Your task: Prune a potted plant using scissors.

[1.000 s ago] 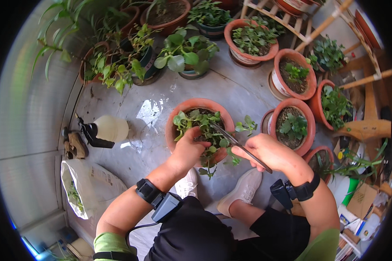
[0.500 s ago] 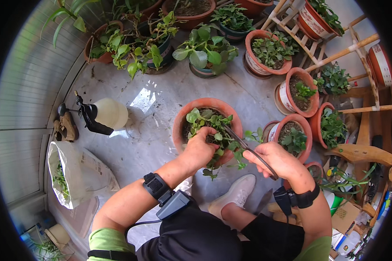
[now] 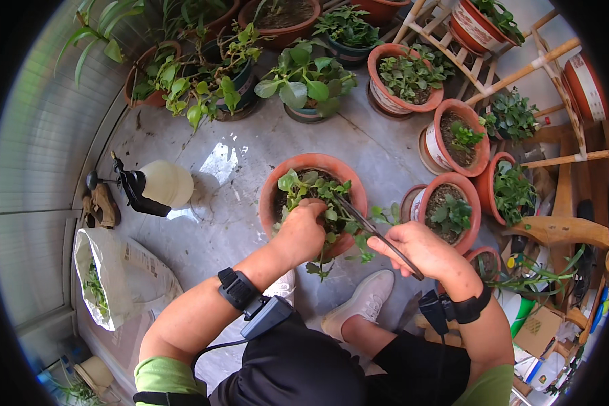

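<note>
The terracotta pot (image 3: 311, 160) stands on the grey floor (image 3: 233, 216), centrally in front of the person; the leafy plant (image 3: 294, 184) grows inside it, with stems hanging over the near and right parts of the rim; the left hand (image 3: 303, 230) is lowered into the foliage from the near side, fingers bent; whether they grasp a stem cannot be told, since the leaves and the hand itself hide the fingertips; the right hand (image 3: 413, 249), to the right of the pot, has its fingers closed around the handles of the dark scissors (image 3: 365, 222); the blades point far and left, tips among the leaves; the spray bottle (image 3: 169, 184) stands to the left; the white bag (image 3: 139, 274), with greenery inside, lies near left; further potted plants (image 3: 309, 78) line the far side; the wooden rack (image 3: 521, 72) stands far right.
</note>
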Action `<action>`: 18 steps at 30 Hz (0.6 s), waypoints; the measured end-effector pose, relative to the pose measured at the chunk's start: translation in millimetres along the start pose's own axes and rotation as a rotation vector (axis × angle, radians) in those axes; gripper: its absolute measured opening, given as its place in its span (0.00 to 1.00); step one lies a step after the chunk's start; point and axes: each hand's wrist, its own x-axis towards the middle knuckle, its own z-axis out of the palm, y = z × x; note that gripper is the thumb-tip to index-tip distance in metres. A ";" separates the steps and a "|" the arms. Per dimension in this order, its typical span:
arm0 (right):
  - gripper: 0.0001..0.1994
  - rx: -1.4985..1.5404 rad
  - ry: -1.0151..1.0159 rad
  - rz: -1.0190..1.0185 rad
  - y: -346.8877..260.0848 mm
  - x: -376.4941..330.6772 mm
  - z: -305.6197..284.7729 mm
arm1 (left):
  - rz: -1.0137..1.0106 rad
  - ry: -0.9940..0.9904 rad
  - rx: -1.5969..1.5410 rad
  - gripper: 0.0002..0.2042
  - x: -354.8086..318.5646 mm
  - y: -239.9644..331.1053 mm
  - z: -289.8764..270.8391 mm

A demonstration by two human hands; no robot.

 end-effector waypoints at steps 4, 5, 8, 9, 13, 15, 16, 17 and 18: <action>0.25 0.001 -0.003 -0.034 6.3 1.7 -1.0 | -0.067 -0.020 -0.097 0.23 -1.5 -0.3 2.1; 0.24 -0.026 0.007 -0.032 6.2 2.0 -0.8 | -0.114 -0.028 -0.164 0.25 -0.6 -3.2 3.2; 0.24 -0.046 0.018 -0.043 3.0 0.8 -1.1 | -0.254 -0.069 -0.411 0.27 -0.9 -2.8 -0.8; 0.24 -0.045 0.016 -0.055 2.4 0.9 -0.3 | -0.352 -0.099 -0.597 0.29 -0.7 -0.9 -1.7; 0.25 -0.051 0.034 -0.045 6.1 3.3 0.4 | -0.525 -0.055 -1.030 0.28 -8.3 40.6 -14.8; 0.26 -0.085 0.033 -0.086 11.6 6.3 1.7 | -0.559 -0.040 -1.015 0.27 -6.4 30.2 -10.0; 0.26 -0.077 0.035 -0.085 11.6 6.0 1.6 | -0.560 -0.026 -0.960 0.27 -6.9 30.3 -9.6; 0.27 -0.078 0.028 -0.085 10.5 5.4 0.8 | -0.561 -0.012 -0.906 0.28 -7.5 30.2 -9.4; 0.27 -0.080 0.022 -0.082 10.3 4.6 -0.3 | -0.561 -0.020 -0.901 0.28 -7.9 30.1 -9.5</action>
